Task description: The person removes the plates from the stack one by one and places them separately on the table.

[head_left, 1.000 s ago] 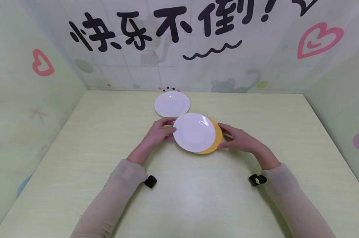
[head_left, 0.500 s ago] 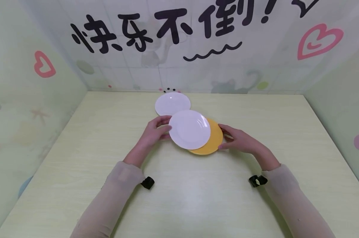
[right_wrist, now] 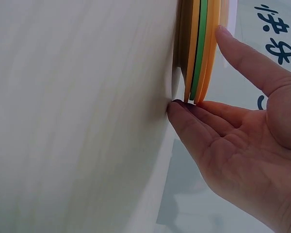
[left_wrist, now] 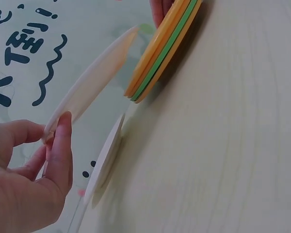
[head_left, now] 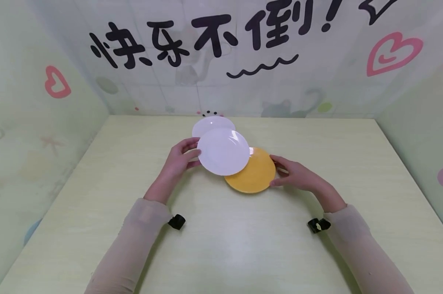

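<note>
My left hand (head_left: 179, 157) pinches the left rim of a white plate (head_left: 221, 152). In the left wrist view this white plate (left_wrist: 89, 82) is raised and tilted, thumb on one face and fingers on the other. Below it, a second white plate (head_left: 206, 123) lies at the back of the table, partly covered in the head view. My right hand (head_left: 298, 175) holds the right edge of a stack topped by a yellow-orange plate (head_left: 256, 173). From the right wrist, the stack (right_wrist: 201, 58) shows orange and green rims, with the thumb at its upper rim and fingers at its lower edge.
A pale wooden table (head_left: 221, 245) carries the plates. Behind it stands a printed back wall (head_left: 151, 94) with black lettering, and patterned panels rise at both sides. A black wrist camera (head_left: 176, 221) sits at the left sleeve, another black camera (head_left: 318, 225) at the right.
My left hand has moved the white plate left and back, off the yellow-orange plate and over the rear white plate. My right hand has stayed at the stack.
</note>
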A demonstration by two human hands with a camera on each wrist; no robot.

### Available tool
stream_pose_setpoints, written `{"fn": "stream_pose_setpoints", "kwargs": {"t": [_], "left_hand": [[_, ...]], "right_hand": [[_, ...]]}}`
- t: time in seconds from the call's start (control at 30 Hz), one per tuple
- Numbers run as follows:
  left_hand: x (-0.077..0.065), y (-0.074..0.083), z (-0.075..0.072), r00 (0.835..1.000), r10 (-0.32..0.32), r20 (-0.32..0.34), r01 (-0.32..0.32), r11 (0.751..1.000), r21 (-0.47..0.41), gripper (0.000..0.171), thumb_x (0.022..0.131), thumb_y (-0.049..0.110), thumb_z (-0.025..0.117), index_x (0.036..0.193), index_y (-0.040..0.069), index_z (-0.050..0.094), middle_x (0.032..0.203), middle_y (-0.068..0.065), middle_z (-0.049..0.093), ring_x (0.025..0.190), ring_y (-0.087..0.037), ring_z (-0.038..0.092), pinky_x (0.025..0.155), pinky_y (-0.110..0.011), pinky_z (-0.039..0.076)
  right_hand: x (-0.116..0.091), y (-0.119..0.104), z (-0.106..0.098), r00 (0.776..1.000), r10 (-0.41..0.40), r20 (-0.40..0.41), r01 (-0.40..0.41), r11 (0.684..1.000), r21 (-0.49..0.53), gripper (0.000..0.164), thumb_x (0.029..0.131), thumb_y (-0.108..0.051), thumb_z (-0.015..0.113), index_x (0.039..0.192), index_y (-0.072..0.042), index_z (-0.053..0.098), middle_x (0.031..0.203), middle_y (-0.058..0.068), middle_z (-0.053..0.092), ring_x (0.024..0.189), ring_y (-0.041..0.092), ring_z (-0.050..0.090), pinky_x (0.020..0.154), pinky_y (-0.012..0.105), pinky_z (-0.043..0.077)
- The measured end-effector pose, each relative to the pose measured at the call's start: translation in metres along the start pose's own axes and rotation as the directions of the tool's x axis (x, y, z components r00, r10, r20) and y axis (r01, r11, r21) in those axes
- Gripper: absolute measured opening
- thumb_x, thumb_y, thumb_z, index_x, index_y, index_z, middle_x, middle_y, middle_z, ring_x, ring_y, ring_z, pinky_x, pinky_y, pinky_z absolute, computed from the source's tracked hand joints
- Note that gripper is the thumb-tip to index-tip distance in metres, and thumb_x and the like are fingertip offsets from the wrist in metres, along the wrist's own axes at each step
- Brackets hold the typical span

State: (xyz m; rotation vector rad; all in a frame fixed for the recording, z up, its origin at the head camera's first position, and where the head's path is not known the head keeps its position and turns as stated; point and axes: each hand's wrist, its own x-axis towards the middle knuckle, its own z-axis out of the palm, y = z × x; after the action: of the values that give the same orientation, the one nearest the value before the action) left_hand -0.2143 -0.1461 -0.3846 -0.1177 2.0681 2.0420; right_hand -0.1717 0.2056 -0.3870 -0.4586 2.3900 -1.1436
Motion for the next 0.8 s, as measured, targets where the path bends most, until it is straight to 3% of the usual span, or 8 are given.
{"fn": "stream_pose_setpoints", "kwargs": {"t": [0.27, 0.8], "left_hand": [[0.005, 0.006, -0.017, 0.998, 0.0, -0.058, 0.0, 1.0, -0.014, 0.049, 0.097, 0.003, 0.059, 0.145, 0.007, 0.046, 0.12, 0.001, 0.054, 0.096, -0.009, 0.061, 0.077, -0.02, 0.062], [0.012, 0.014, -0.043, 0.983, -0.001, -0.182, -0.025, 0.99, -0.142, 0.051, 0.098, -0.001, 0.056, 0.146, 0.005, 0.042, 0.115, 0.003, 0.054, 0.095, -0.008, 0.061, 0.074, -0.018, 0.062]], "right_hand": [[-0.002, -0.001, 0.0, 1.0, -0.007, -0.004, 0.007, 1.0, 0.0, 0.087, 0.09, -0.02, 0.074, 0.155, 0.005, 0.021, 0.161, 0.025, 0.027, 0.147, 0.043, 0.03, 0.119, 0.054, 0.035], [-0.001, 0.002, 0.0, 1.0, -0.017, -0.011, 0.017, 1.0, -0.003, 0.087, 0.09, -0.02, 0.075, 0.155, 0.004, 0.022, 0.161, 0.024, 0.028, 0.147, 0.043, 0.031, 0.119, 0.053, 0.036]]}}
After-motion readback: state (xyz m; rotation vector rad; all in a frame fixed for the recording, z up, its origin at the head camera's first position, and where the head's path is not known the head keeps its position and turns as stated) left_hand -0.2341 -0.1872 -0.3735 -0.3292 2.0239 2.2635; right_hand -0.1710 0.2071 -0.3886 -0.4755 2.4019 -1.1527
